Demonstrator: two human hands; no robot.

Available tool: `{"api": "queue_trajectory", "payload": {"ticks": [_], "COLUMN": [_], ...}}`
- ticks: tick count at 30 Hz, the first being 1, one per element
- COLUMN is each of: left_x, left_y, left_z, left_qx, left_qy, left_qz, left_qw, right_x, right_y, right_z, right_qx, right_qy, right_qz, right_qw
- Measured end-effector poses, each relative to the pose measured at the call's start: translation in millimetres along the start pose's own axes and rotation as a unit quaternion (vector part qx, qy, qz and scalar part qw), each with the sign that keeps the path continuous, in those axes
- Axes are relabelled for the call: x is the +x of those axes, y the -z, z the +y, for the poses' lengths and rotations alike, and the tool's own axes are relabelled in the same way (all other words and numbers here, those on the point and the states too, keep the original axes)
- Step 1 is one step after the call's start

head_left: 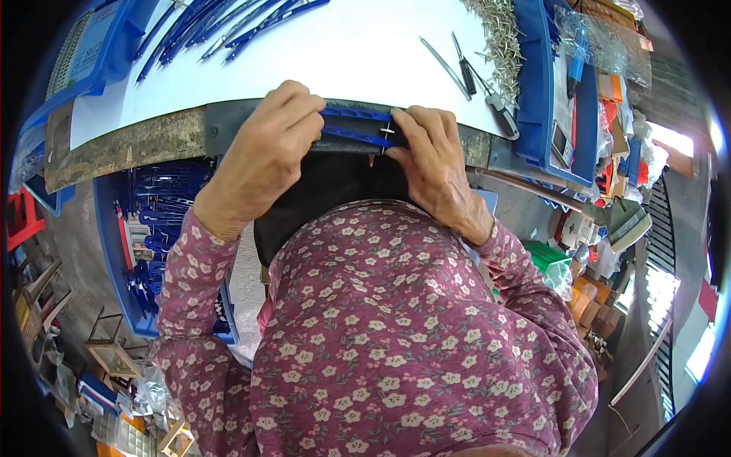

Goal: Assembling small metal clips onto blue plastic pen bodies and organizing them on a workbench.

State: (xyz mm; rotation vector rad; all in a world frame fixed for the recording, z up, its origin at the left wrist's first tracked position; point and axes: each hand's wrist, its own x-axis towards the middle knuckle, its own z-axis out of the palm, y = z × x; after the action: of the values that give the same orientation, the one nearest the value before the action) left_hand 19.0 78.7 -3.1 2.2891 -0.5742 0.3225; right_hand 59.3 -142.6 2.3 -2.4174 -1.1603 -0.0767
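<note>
- A blue tool with two long, narrow arms lies crosswise between the person's two hands, right at the near edge of the table, in front of the body.
- A small silver pin stands across the tool's arms near their right end.
- The left hand has its fingers curled in and grasping the tool's left end, which they hide.
- The right hand grasps the right end between thumb and forefinger, beside the pin; the exact contact is partly hidden.
- Under the tool runs a dark strip along the table edge.
- Beyond it spreads the white tabletop.
- Long blue pieces lie in a loose bunch at its far left.
- At the right, a heap of small silver pins sits near a screwdriver and other slim tools.
- A blue tray stands just right of the heap.
- Below the table at left, a blue bin holds more blue parts.
</note>
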Motion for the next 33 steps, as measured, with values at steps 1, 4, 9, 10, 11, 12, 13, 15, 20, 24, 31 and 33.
{"api": "queue_trajectory", "payload": {"ticks": [1,4,9,10,11,12,13,15,20,24,31,33], "left_x": [0,-19,-73,-79,-80,-82,-81,-64,-14,-12,-76,-84], "left_y": [2,21,79,88,88,88,85,64,4,0,73,82], "left_z": [-1,-9,-24,-22,-19,-15,-12,-2,8,1,-21,-16], "left_qx": [-0.006,0.093,0.134,0.141,0.142,0.153,0.162,0.130,0.065,0.016,0.123,0.171], "left_qy": [-0.006,0.005,0.162,0.164,0.162,0.152,0.140,0.130,0.041,0.030,0.130,0.150], "left_qz": [0.000,0.009,0.058,0.065,0.066,0.073,0.080,0.078,0.032,0.038,0.091,0.090], "left_qw": [1.000,0.996,0.976,0.974,0.974,0.974,0.974,0.980,0.997,0.999,0.980,0.970], "right_x": [0,19,81,87,91,93,86,62,2,3,85,88], "right_y": [-3,-23,-70,-72,-72,-74,-72,-48,-4,-7,-78,-81], "right_z": [-1,-8,-53,-58,-61,-63,-59,-42,0,0,-53,-57], "right_qx": [0.001,0.045,0.041,0.042,0.055,0.070,0.042,0.048,0.038,0.043,0.079,0.070], "right_qy": [-0.005,0.052,0.186,0.187,0.200,0.214,0.190,0.155,0.044,0.027,0.181,0.198], "right_qz": [0.001,0.045,0.045,0.047,0.071,0.092,0.056,0.033,0.019,0.044,0.122,0.129], "right_qw": [1.000,0.997,0.981,0.980,0.976,0.970,0.979,0.986,0.998,0.998,0.973,0.969]}}
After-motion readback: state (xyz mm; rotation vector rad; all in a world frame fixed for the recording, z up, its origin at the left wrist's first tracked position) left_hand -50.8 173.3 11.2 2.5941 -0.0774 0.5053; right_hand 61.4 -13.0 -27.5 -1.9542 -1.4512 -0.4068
